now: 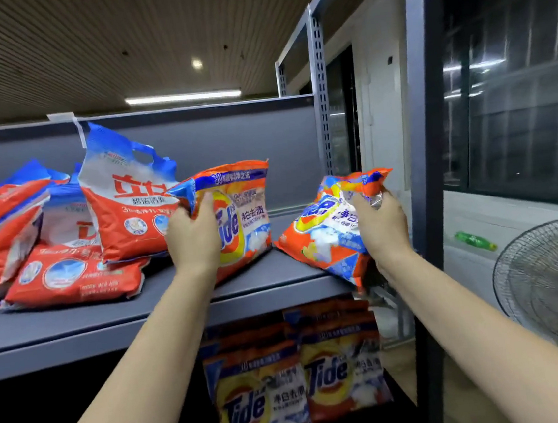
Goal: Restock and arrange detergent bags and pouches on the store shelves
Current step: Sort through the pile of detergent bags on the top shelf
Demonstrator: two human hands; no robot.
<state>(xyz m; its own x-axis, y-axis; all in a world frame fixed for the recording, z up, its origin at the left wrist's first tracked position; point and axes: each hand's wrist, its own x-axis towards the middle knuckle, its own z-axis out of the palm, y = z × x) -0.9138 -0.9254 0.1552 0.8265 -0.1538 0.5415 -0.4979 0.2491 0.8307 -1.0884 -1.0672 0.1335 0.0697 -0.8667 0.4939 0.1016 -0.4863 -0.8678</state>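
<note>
My left hand (194, 237) grips the left edge of an orange Tide detergent bag (243, 211) that stands on the grey upper shelf (163, 302). My right hand (380, 224) grips a second orange Tide bag (324, 227), tilted, with its lower end at the shelf's right front corner. To the left, a tall red-and-white detergent bag (125, 200) stands upright beside several similar red bags (67, 278) lying in a loose pile. Two more Tide bags (299, 381) stand on the shelf below.
Dark metal shelf uprights (430, 126) rise at the right. A standing fan (553, 282) is at the lower right, beside the shelving. A green bottle (475, 240) lies on a white ledge behind it. The shelf has a grey back panel (228, 137).
</note>
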